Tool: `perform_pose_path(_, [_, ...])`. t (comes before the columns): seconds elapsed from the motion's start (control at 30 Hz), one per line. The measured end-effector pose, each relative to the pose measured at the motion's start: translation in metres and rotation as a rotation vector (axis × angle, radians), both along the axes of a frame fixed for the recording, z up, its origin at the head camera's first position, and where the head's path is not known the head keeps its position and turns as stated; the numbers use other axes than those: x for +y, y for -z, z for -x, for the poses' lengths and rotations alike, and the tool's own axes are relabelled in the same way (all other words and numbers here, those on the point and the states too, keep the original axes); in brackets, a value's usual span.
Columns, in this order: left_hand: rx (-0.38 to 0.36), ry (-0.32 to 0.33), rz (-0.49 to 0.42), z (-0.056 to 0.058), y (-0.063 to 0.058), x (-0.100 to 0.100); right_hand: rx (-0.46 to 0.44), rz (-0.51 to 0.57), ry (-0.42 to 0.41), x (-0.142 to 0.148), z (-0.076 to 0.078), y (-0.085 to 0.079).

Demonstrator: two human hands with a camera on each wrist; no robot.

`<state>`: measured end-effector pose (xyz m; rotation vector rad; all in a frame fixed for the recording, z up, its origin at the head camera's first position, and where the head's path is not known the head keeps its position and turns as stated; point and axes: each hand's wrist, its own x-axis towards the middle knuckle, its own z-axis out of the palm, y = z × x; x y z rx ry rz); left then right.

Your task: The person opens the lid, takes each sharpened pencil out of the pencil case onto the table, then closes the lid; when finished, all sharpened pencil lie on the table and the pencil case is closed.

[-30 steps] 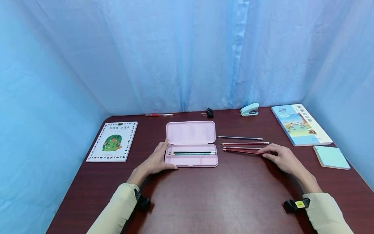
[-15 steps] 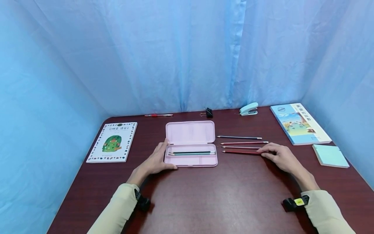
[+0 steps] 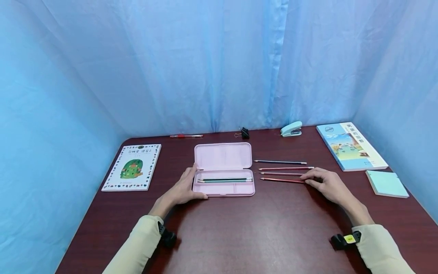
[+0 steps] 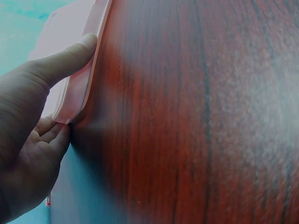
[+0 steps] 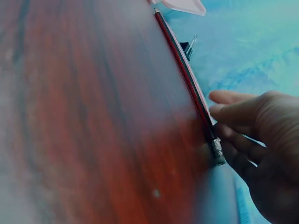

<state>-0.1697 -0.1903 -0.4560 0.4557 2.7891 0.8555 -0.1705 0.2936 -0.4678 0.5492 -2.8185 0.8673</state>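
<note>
A pink pencil case [image 3: 224,189] lies open on the dark wood table, with a black and a green pencil [image 3: 226,181] in its long compartment. My left hand [image 3: 181,190] grips its left front corner, thumb [image 4: 74,56] on the front edge and fingers along the side. Right of the case, several pencils lie roughly parallel, points to the left. Nearest me is a red and black pencil [image 5: 184,74]. My right hand [image 3: 326,184] is beside its eraser end, fingertips close to it, none seen wrapped over it. A paler pencil [image 3: 280,174] lies just behind.
Farther back lie a red pencil [image 3: 285,168] and a dark pencil [image 3: 280,162]. A pen [image 3: 186,136], binder clip [image 3: 243,133] and stapler [image 3: 291,129] line the back edge. A white book [image 3: 133,167] is left; another book [image 3: 350,146] and a notepad [image 3: 386,183] are right.
The red and black pencil's point has shifted toward me, widening its gap from the paler pencil. My right hand has moved slightly left. My left hand stays on the case.
</note>
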Motion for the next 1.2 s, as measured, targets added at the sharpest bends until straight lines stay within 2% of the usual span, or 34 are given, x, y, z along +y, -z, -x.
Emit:
perform_pose_path(0.2, [-0.004,-0.011,-0.007,0.000,0.001,0.000,0.020,0.052,-0.030,-0.027,0.009,-0.020])
perform_pose_path(0.33, [0.008,-0.004,-0.011,-0.001,0.001,-0.001,0.004,0.090,-0.125,-0.061,0.017,-0.030])
perform_pose_path(0.53, [0.015,0.006,-0.008,-0.001,0.001,0.000,-0.012,0.162,-0.309,-0.119,0.029,-0.026])
perform_pose_path(0.6, [0.013,0.002,-0.008,-0.001,0.000,0.000,-0.020,0.164,-0.347,-0.136,0.031,-0.023])
perform_pose_path(0.77, [-0.001,-0.008,-0.010,0.000,0.000,0.001,-0.043,0.115,-0.414,-0.169,0.031,-0.020])
perform_pose_path(0.93, [-0.014,-0.014,-0.003,0.000,-0.001,0.002,0.010,-0.012,-0.452,-0.186,0.028,-0.019])
perform_pose_path(1.03, [-0.015,-0.013,0.004,0.000,-0.001,0.001,0.038,-0.053,-0.456,-0.190,0.028,-0.019])
perform_pose_path(1.2, [-0.006,-0.006,0.002,0.000,-0.001,0.000,-0.016,-0.078,-0.437,-0.193,0.030,-0.021])
